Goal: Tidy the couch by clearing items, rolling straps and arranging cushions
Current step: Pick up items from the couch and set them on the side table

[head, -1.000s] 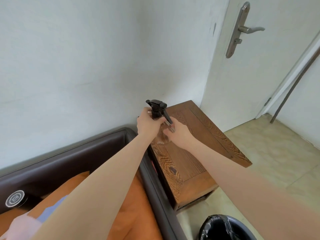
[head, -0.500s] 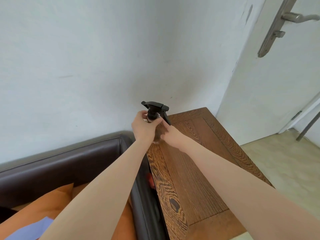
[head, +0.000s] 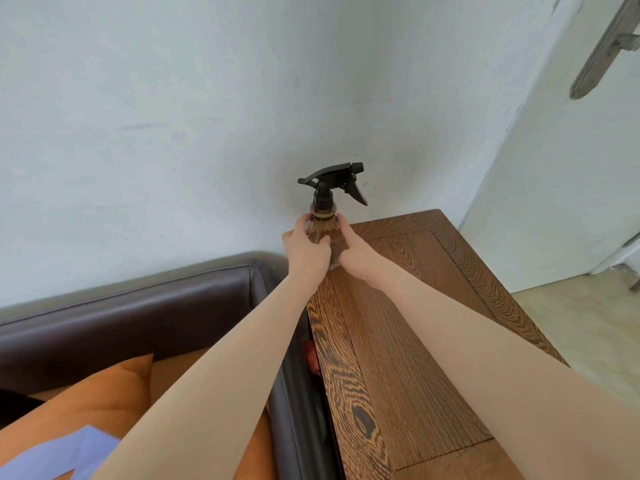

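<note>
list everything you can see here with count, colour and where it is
clear spray bottle with black trigger head: 1, clear body, black top, upright at the far corner of the side table, by the wall
wooden side table: 1, brown grained, right of the couch
dark leather couch: 1, dark brown, lower left
orange cushion: 1, orange, on the couch seat
pale blue item: 1, light blue, on the cushion, bottom left
white door with metal handle: 1, white, right
left hand: grips the bottle's left side
right hand: grips the bottle's right side

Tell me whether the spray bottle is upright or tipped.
Upright: the spray bottle stands with its black trigger head on top, on the wooden table's far corner.
</note>
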